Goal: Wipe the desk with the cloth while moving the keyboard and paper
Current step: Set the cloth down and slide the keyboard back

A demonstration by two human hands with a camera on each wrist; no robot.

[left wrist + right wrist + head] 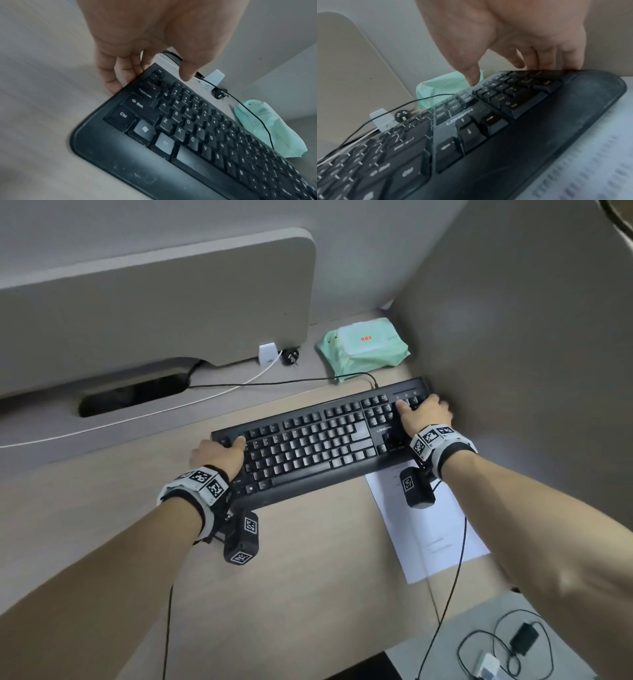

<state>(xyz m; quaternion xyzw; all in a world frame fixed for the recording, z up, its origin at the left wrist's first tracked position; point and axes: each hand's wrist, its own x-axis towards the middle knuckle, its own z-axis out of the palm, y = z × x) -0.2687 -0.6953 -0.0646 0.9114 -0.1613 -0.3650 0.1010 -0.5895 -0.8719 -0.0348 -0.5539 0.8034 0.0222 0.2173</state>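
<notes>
while both hands clasp its ends, the keyboard [322, 436] lies with its long axis from 8 to 2 o'clock on the desk [308, 559], left hand [219, 455] at the 8 end, right hand [423, 414] at the 2 end, thumbs over the keys, fingers curled behind each edge. its near-right corner overlaps the paper [431, 529], printed lines visible only from the right wrist. no cloth shows; a green wipes pack [364, 347] sits at 12.

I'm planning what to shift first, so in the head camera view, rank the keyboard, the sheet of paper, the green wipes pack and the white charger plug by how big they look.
1. keyboard
2. sheet of paper, partly under the keyboard
3. green wipes pack, farther back, so likely understated
4. white charger plug
</notes>
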